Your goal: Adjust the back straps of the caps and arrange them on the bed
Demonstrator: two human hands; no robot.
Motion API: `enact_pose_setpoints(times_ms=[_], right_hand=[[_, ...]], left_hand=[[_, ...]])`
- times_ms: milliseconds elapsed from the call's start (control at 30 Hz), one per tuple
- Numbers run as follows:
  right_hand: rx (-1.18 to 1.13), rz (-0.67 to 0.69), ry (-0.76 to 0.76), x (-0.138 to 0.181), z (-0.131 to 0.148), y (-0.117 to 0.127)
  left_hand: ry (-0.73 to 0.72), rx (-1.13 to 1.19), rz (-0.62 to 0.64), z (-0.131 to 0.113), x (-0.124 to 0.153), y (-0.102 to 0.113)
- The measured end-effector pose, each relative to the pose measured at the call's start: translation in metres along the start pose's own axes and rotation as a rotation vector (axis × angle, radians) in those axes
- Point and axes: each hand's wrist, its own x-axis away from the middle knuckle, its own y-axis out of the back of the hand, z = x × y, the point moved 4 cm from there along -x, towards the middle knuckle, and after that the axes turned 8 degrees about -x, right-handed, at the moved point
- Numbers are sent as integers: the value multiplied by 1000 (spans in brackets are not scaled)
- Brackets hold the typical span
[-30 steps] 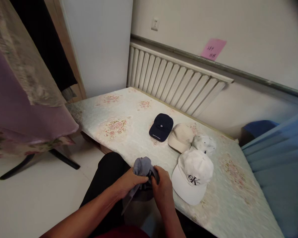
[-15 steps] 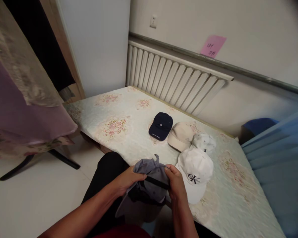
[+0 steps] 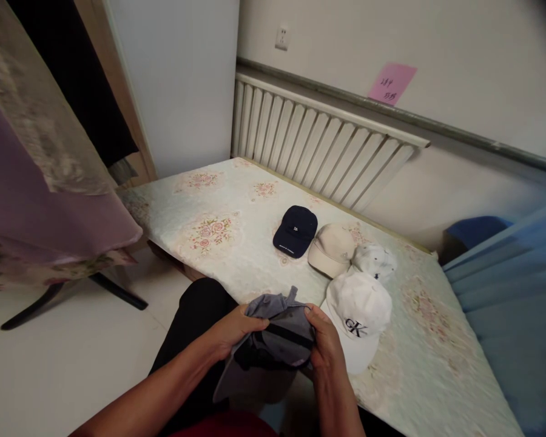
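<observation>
Between my two hands is a grey cap, its inside turned up toward me and its brim pointing down at my lap. My left hand grips the cap's left edge, thumb on the inside. On the opposite edge, my right hand pinches the rim near the back strap, which sticks up. Just right of my right hand lies a white cap with black letters. Behind it on the bed are a pale cap, a beige cap and a navy cap.
The caps lie on a flowered bed cover. A white radiator runs along the wall behind. Clothes hang at the left above a stand's black legs. A blue curtain hangs at the right.
The grey cap's opening has been spread a little wider, with my right hand shifted slightly right. Its back strap now stands straighter. The other caps stay where they were.
</observation>
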Motion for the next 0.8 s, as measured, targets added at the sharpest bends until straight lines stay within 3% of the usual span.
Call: enact_pose_setpoints(times_ms=[200, 467, 800], right_hand=[[-71, 60, 68, 6, -1, 1], [-99, 287, 63, 14, -12, 6], [14, 186, 10, 13, -23, 14]], left_hand=[[9, 3, -51, 4, 0, 8], [25, 31, -110, 0, -1, 15], [12, 29, -107, 5, -4, 20]])
